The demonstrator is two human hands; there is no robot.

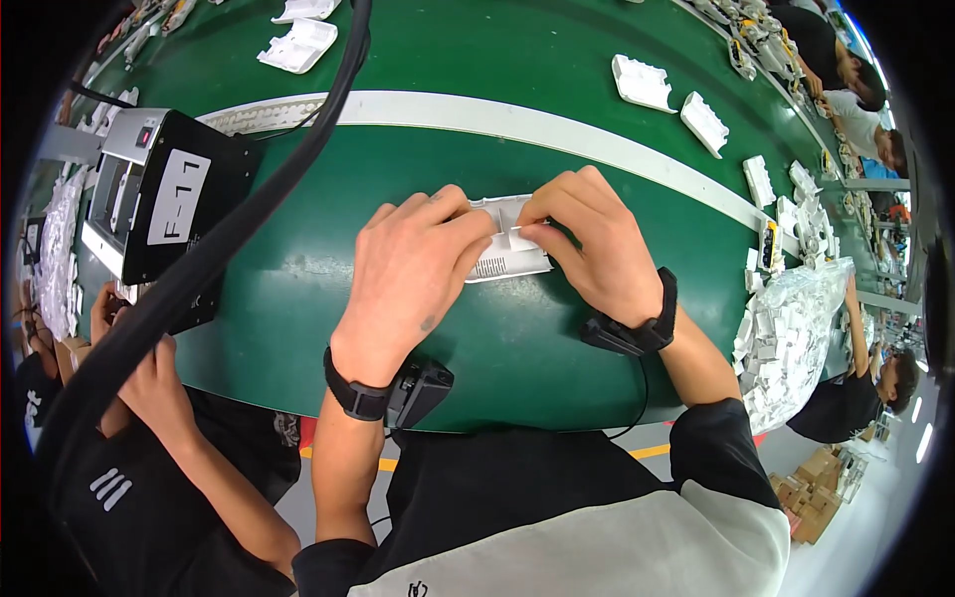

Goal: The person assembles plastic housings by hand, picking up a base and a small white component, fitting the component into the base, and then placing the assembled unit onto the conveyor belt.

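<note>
A white plastic housing shell with a row of vent slots lies on the green work surface in front of me. My left hand is closed on its left side, thumb and fingers bent over the edge. Over the right side, my right hand is in a pinch, its fingertips at a small white piece in the middle of the shell. Whether that piece is separate or part of the shell, I cannot tell. Fingers cover both ends of the shell. Each wrist wears a black strap with a black box.
A black machine stands at the left, with a co-worker's hands beside it. A thick black cable crosses the near left. Beyond a white rail lie white shells. A clear bag of white parts sits at the right.
</note>
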